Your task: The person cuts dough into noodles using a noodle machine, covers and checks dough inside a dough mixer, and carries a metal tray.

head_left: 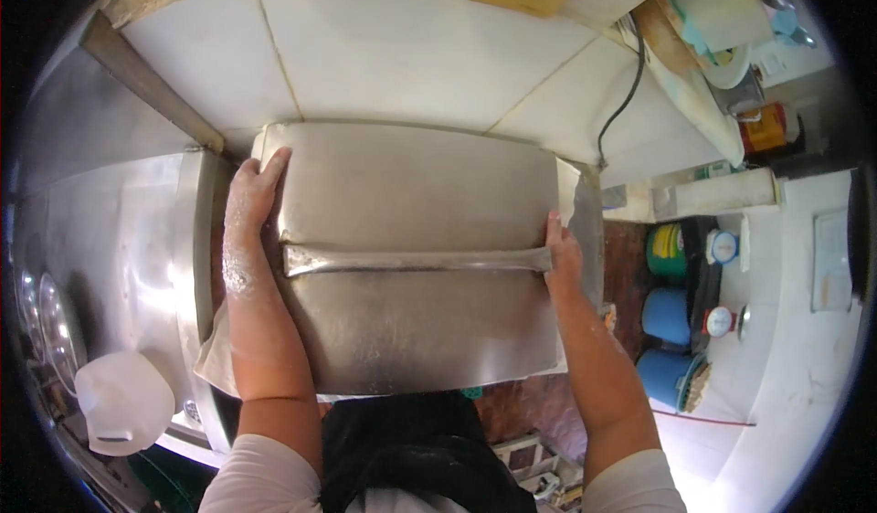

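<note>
A large rectangular stainless steel lid (420, 189) lies in front of me, with a raised metal bar (416, 259) running across its middle. My left hand (256, 193) grips the lid's left edge near the far corner, thumb on top. White powder dusts that hand and wrist. On the opposite side, my right hand (564, 253) holds the right edge close to the bar's end, its fingers partly hidden. A pale sheet (219, 358) sticks out from under the lid at the left. What lies beneath the lid is hidden.
White tiled wall (393, 47) rises behind the lid. A steel counter (110, 239) stands at the left with a translucent plastic jug (123, 403). Blue buckets (667, 317) and dial scales (720, 321) are at the right. A black cable (626, 102) hangs down the wall.
</note>
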Demonstrator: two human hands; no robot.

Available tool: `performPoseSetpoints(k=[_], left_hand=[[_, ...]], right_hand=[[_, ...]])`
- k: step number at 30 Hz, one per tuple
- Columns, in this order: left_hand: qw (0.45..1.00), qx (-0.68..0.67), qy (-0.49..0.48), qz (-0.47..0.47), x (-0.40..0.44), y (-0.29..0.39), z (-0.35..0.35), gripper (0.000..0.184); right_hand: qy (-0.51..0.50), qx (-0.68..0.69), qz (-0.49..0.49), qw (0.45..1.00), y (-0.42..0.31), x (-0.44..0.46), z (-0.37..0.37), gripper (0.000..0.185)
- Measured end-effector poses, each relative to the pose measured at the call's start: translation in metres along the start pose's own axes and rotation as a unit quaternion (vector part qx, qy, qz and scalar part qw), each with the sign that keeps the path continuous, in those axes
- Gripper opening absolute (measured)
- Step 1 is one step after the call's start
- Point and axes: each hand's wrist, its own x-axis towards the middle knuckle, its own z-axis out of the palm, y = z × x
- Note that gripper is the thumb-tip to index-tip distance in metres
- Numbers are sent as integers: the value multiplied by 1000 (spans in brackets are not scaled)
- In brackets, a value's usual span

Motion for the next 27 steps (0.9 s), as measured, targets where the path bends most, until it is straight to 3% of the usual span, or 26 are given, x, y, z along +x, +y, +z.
performPoseSetpoints(k=[12, 27], left_hand=[[1000, -4, 0, -13, -3, 4, -1, 93], [999, -12, -21, -26, -9, 12, -7, 96]], right_hand=[[-11, 18, 47, 999, -3, 0, 0, 79], [-33, 11, 37, 999, -7, -3, -5, 82]])
